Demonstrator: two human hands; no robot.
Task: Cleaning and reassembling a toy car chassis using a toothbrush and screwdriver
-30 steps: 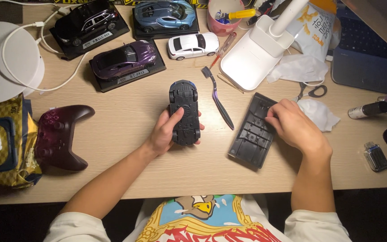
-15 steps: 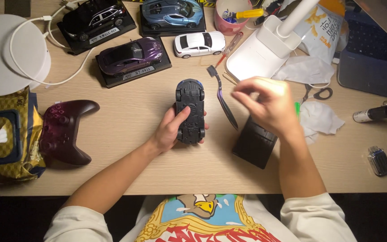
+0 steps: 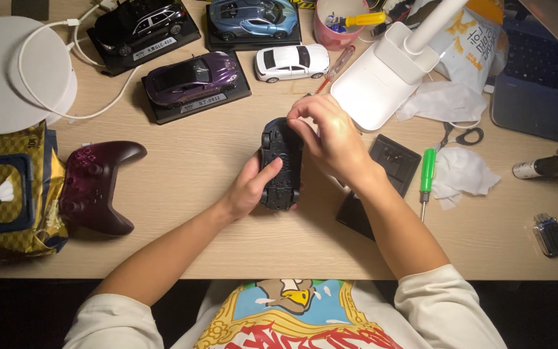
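Observation:
A black model car point(image 3: 281, 161) lies upside down in the middle of the wooden desk point(image 3: 182, 239). My left hand point(image 3: 251, 190) grips it from the left, thumb across its underside. My right hand point(image 3: 332, 137) arches over the car's far end, and its fingertips pinch at the edge there. I cannot see whether they hold anything small. A black display base point(image 3: 392, 161) lies just right of the car, partly under my right forearm. A green-handled screwdriver point(image 3: 427, 173) rests on the desk beyond the base, touched by neither hand.
At the back, black point(image 3: 138, 22), purple point(image 3: 193, 76) and blue point(image 3: 251, 16) model cars sit on bases, near a loose white car point(image 3: 291, 61). A purple game controller point(image 3: 95, 184) and wipes pack point(image 3: 8, 194) lie left. A white lamp base point(image 3: 379, 77), tissues point(image 3: 463, 173), scissors point(image 3: 466, 136) and laptop point(image 3: 544, 84) are right.
My right hand left the black display base, swung left and now sits on the car's far end. The green screwdriver now lies in plain view. My left hand still holds the car.

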